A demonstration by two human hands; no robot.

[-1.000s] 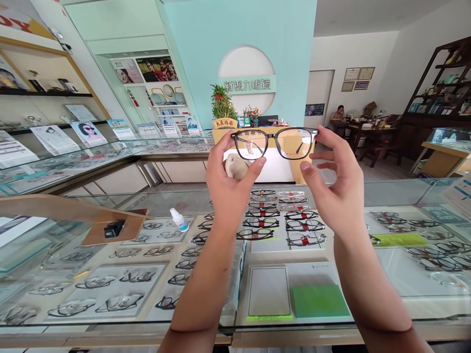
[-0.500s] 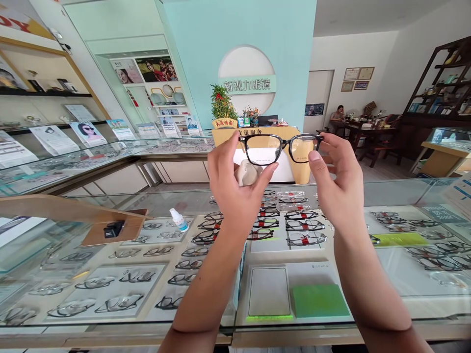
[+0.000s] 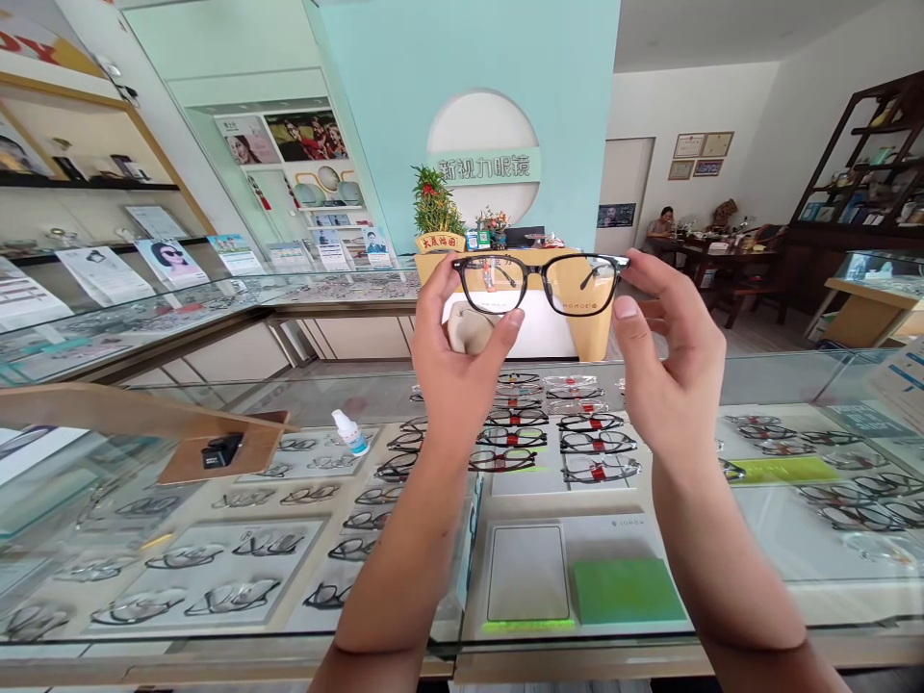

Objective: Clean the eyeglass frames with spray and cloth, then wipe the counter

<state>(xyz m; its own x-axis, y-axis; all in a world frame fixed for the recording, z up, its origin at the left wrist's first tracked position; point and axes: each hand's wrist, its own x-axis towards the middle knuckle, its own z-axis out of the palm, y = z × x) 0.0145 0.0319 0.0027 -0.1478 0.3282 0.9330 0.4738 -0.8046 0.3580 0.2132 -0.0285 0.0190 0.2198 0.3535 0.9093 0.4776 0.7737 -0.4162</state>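
Over the glass counter (image 3: 765, 377), right at eye level, the person is holding up a pair of dark-rimmed glasses (image 3: 540, 284), lenses facing them and the frame sitting level, well above the countertop and touching nothing but fingers. The left hand (image 3: 462, 371) is pinching the left end of the frame, forefinger curling over the top corner and thumb pressing up beside the lower rim, so those fingers are closed firmly on it. Tucked into that same palm, the remaining fingers are cupping a small beige cloth (image 3: 468, 327), bunched into a wad just beneath the left lens. The right hand (image 3: 668, 375) is mirroring the grip on the other end, forefinger lying along the top corner and thumb coming up just below the lens, clamped on the frame while the other fingers are curling loosely behind. Both forearms are rising from the near edge of the counter. Down under the glass, rows of frames (image 3: 555, 433) are lying on pale trays directly beneath the hands, with a green pad (image 3: 627, 589) and a grey pad (image 3: 528, 572) side by side nearer the person. Off to the left, a small spray bottle (image 3: 350, 433) is standing on the glass, near a wooden stand (image 3: 144, 423). Beyond the lenses, a potted plant (image 3: 435, 207) is sitting on the far desk, and someone is sitting at a table (image 3: 711, 252) in the back right corner.
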